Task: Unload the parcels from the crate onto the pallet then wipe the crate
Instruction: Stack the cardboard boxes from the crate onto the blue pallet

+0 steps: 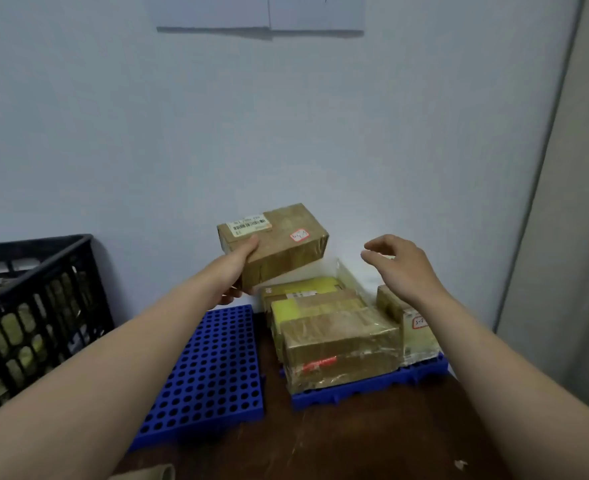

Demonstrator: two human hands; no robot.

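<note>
My left hand (237, 268) grips a brown taped parcel (282, 244) by its left end and holds it in the air above the back of the blue pallet. My right hand (395, 263) hovers to the right of that parcel, fingers apart and curled, holding nothing. On the right blue pallet section (372, 384) lie several wrapped parcels (334, 337), packed side by side. The left pallet section (210, 368) is bare, its holes showing. A black lattice crate (33, 317) stands at the left with more parcels visible through its wall.
The pallet sections rest on a dark brown wooden surface (355, 441). A pale wall stands right behind the pallet, and a grey panel (570, 237) rises at the right. A scrap of beige cloth (147, 472) shows at the bottom edge.
</note>
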